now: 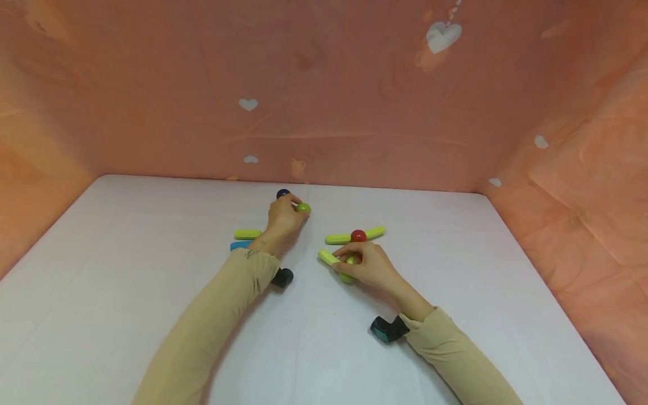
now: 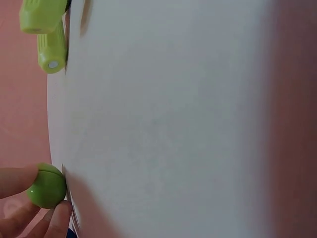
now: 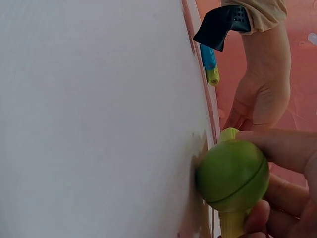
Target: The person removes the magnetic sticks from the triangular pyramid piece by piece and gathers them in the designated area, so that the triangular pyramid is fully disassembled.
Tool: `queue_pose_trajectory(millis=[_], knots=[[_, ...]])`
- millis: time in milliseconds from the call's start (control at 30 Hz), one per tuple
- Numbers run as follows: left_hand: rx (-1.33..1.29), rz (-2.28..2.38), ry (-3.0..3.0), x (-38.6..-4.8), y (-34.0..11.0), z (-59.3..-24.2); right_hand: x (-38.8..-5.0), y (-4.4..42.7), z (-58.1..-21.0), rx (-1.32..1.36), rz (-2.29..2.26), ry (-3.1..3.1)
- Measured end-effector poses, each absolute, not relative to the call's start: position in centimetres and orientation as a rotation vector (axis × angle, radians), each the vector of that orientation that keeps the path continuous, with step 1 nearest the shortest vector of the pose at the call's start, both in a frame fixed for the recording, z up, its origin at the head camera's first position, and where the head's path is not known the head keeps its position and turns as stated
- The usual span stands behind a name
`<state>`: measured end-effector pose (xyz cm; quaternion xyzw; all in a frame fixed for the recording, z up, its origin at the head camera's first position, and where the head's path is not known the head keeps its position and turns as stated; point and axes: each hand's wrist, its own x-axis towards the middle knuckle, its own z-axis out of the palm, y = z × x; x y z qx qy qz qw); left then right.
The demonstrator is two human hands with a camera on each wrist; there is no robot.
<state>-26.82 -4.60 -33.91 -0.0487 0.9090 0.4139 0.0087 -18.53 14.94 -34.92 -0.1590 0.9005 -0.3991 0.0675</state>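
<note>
My left hand (image 1: pixel 284 218) pinches a green ball (image 1: pixel 304 208) between thumb and fingers at the back of the table; the left wrist view shows the same ball (image 2: pixel 47 186) low at the left. A dark blue ball (image 1: pixel 283 193) sits just beyond that hand. Nearer the front, my right hand (image 1: pixel 373 265) grips a yellow-green stick piece (image 1: pixel 329 257) joined to another green ball (image 1: pixel 346 278). That ball (image 3: pixel 233 175) fills much of the lower right wrist view, with yellow-green sticks at two sides of it.
Behind my right hand, a red ball (image 1: pixel 358 235) lies between two yellow-green sticks (image 1: pixel 338 239). Left of my left wrist are a yellow-green stick (image 1: pixel 247 234) and a blue piece (image 1: pixel 240 245). An orange-pink cloth with hearts hangs behind the white table (image 1: pixel 126 253).
</note>
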Motion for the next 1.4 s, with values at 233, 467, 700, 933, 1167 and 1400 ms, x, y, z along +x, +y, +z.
queue_pose_trajectory(millis=[233,467,700,933,1167,1400], knots=[[-0.139,1.262,2.838,-26.8,-4.6,-34.0,-18.5,15.0,-34.8,-0.494,-1.207,2.703],[-0.086,1.198,2.849,-26.3,-5.0,-33.5,-18.5,15.0,-34.6,-0.538,-1.172,2.701],[-0.048,1.131,2.862,-26.2,-5.4,-33.4,-18.6,15.0,-34.6,-0.534,-1.150,2.688],[-0.029,1.115,2.840,-26.2,-5.9,-33.2,-18.5,15.0,-34.5,-0.541,-1.137,2.689],[0.102,1.061,2.869,-25.5,-6.6,-32.7,-18.6,15.5,-34.3,-0.559,-1.142,2.654],[0.362,1.081,2.796,-23.9,-6.9,-32.9,-18.7,16.9,-34.4,-0.603,-1.165,2.590]])
